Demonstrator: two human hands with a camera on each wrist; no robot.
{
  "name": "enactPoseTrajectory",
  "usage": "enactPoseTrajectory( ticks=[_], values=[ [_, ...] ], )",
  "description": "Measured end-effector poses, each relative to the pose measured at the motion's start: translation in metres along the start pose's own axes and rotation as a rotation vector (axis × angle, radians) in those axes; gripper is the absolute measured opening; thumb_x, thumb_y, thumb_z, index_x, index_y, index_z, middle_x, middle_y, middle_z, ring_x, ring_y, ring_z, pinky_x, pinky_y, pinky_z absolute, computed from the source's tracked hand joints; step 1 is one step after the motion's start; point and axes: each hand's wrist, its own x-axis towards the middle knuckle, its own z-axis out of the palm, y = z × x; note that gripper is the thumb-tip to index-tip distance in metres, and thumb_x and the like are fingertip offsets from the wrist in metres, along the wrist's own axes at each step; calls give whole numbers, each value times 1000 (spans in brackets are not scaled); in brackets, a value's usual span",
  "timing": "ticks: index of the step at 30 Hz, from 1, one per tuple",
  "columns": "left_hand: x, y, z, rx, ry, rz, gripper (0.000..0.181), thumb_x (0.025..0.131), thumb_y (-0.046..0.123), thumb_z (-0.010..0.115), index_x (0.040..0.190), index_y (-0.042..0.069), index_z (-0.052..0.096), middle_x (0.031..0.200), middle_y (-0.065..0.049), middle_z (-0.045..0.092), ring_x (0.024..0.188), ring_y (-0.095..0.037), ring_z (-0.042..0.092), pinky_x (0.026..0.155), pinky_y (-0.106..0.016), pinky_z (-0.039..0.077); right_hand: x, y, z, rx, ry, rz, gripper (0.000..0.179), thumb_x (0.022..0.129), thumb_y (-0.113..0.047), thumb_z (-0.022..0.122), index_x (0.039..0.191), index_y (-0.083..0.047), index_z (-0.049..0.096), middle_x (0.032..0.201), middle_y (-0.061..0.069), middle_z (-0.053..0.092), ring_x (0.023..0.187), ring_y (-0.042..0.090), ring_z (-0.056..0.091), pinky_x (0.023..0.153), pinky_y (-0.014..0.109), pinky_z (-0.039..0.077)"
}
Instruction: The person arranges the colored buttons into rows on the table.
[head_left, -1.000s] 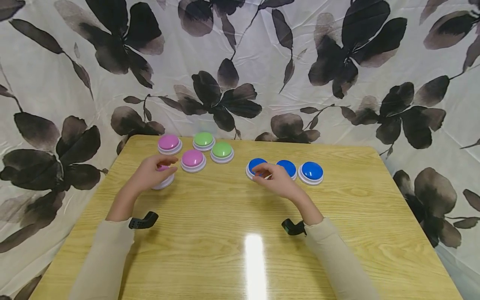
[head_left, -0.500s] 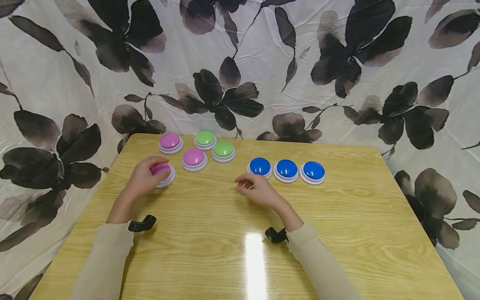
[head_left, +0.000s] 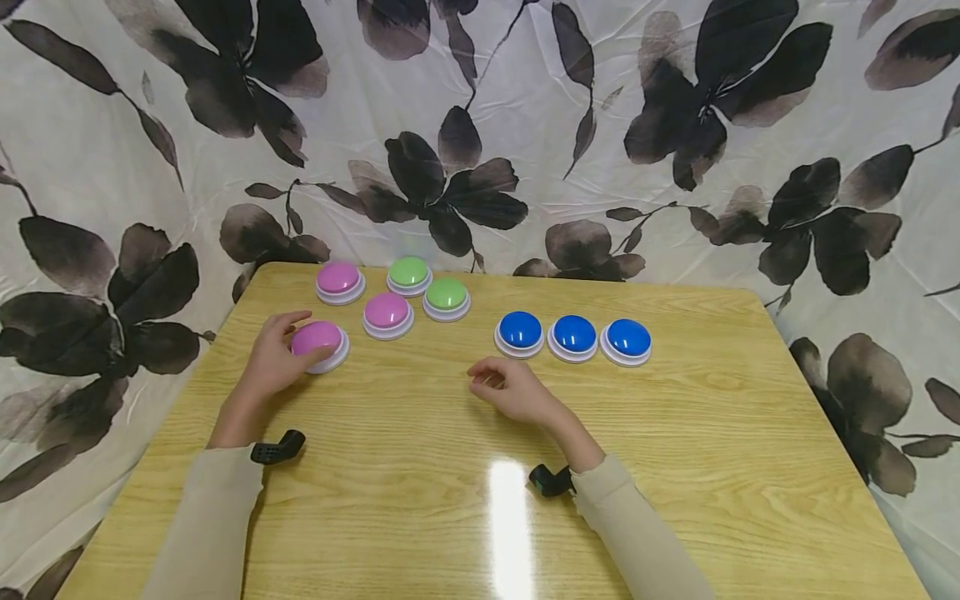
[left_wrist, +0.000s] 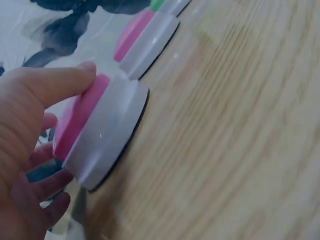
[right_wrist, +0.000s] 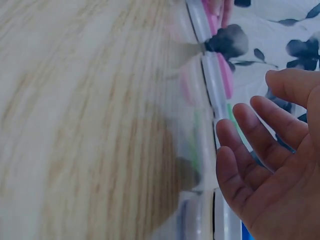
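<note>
My left hand [head_left: 270, 357] is at the left side of the nearest pink dome push button [head_left: 317, 337], fingers spread loosely about it. In the left wrist view its thumb [left_wrist: 65, 84] lies along the pink dome, and the other fingers are apart behind the white base [left_wrist: 107, 135]. My right hand [head_left: 519, 392] hovers over the table just in front of the leftmost blue push button [head_left: 519, 331], holding nothing. Its fingers [right_wrist: 260, 140] are relaxed and slightly bent in the right wrist view. Two more blue buttons [head_left: 574, 334] continue the row to the right.
Two more pink buttons [head_left: 386, 312] and two green buttons [head_left: 446, 294] stand toward the back left of the wooden table [head_left: 405, 483]. Behind the table's far edge hangs a flower-patterned cloth [head_left: 570, 133]. Each wrist wears a black camera [head_left: 277, 448].
My left hand has drawn back leftward, uncovering most of the nearest pink button. The right hand has moved off the blue buttons, left and toward me, then stayed nearly still.
</note>
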Motion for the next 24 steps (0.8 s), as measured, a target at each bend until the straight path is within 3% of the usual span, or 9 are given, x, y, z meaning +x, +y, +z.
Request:
enactPoseTrajectory(
  ticks=[6,11,24],
  values=[
    [-5,-12,-1,-19,-39,-56,90,81,31,81,146,-6,31,142,-30,37,127,-48,38,103,-58,34,-2,3,1,14,-3,-11,26,95,-15,63,117,-1,65,97,1,65,88,17,60,77,29,51],
    [-6,-17,0,16,-80,-56,103,75,38,85,147,-8,26,142,-32,35,129,-47,36,104,-59,31,-4,7,1,14,-3,-20,26,96,-15,63,117,-1,65,98,2,66,89,18,61,77,29,51],
    [-3,-27,3,61,-81,-35,100,73,39,86,142,-11,33,136,-33,40,127,-48,37,103,-61,31,-1,5,5,57,-6,-23,28,96,-18,63,118,-3,65,102,2,67,92,16,61,79,30,51]
  ],
)
